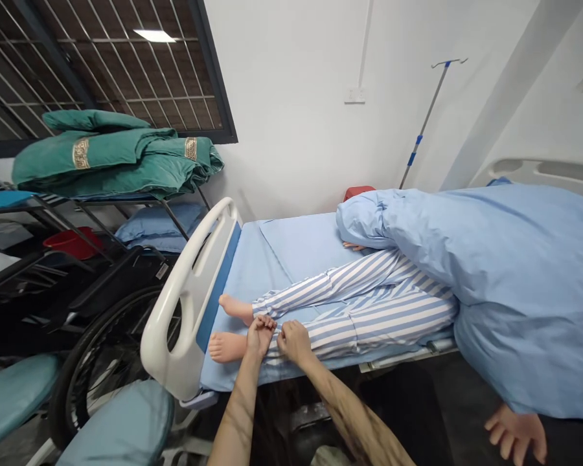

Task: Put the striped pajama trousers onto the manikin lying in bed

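A training manikin in blue-and-white striped pyjama trousers lies on a hospital bed, its upper body under a light blue duvet. Its bare feet point toward the white footboard. My left hand is closed, pinching the trouser cuff at the near ankle. My right hand is closed too, gripping the same striped leg just beside it. A manikin hand hangs off the bed's near edge at lower right.
A wheelchair with teal cushions stands left of the footboard. Behind it a metal rack holds folded green quilts, a red basin and a blue pillow. An IV pole rises by the white wall.
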The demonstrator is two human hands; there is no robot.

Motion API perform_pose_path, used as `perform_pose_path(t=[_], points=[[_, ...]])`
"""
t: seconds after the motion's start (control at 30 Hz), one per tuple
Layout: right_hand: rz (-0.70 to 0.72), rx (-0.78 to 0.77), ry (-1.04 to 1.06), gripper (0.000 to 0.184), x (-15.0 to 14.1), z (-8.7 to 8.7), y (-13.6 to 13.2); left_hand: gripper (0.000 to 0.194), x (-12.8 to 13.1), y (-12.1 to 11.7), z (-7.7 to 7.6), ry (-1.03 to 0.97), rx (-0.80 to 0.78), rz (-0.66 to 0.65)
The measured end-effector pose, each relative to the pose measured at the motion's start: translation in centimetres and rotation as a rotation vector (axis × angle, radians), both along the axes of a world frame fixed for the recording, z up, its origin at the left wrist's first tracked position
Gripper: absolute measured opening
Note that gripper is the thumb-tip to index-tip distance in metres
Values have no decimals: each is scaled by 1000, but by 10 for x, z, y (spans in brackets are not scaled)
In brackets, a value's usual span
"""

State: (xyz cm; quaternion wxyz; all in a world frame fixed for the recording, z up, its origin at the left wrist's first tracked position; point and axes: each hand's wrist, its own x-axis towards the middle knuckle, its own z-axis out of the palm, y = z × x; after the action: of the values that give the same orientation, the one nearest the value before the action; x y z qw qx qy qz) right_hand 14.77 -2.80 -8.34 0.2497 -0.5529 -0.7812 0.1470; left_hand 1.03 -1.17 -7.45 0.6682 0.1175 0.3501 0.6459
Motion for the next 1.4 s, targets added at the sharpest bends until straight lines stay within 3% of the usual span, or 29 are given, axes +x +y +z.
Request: perform_pose_path(t=[0.1, 0.2, 0.37, 0.5, 0.67, 0.77, 0.93, 1.07, 1.17, 1.27, 1.4], points=[[4, 18, -39, 9, -2, -10, -4, 15, -2, -1, 1, -13, 3, 13], [36, 29, -58, 6, -1, -8, -3, 18, -3, -4, 3, 20, 17, 21], [71, 47, -124, 18, 1, -3, -5, 21, -2, -4, 4, 177, 49, 56], [99, 13, -160, 27, -1, 0, -5, 21, -1, -1, 5, 655, 53, 16], [116, -29, -180, 34, -2, 7, -4, 12, -6, -11, 3, 1321, 196, -205], [106, -16, -169, 30, -3, 6, -6, 19, -5, -19, -2, 1564, 198, -170], [76, -24, -130, 20, 1, 10, -2, 26, 3, -21, -8, 1429, 163, -48], [19, -23, -116, 20, 10, 36, 13, 27, 5, -22, -10, 1276, 140, -22], [50, 67, -123, 19, 14, 52, 21, 27, 6, -23, -11, 1294, 128, -8], [65, 72, -111, 17, 11, 45, 19, 28, 8, -25, -13, 1337, 127, 0], [37, 8, -115, 13, 3, 16, 10, 31, 9, -25, -8, 1290, 128, -12]])
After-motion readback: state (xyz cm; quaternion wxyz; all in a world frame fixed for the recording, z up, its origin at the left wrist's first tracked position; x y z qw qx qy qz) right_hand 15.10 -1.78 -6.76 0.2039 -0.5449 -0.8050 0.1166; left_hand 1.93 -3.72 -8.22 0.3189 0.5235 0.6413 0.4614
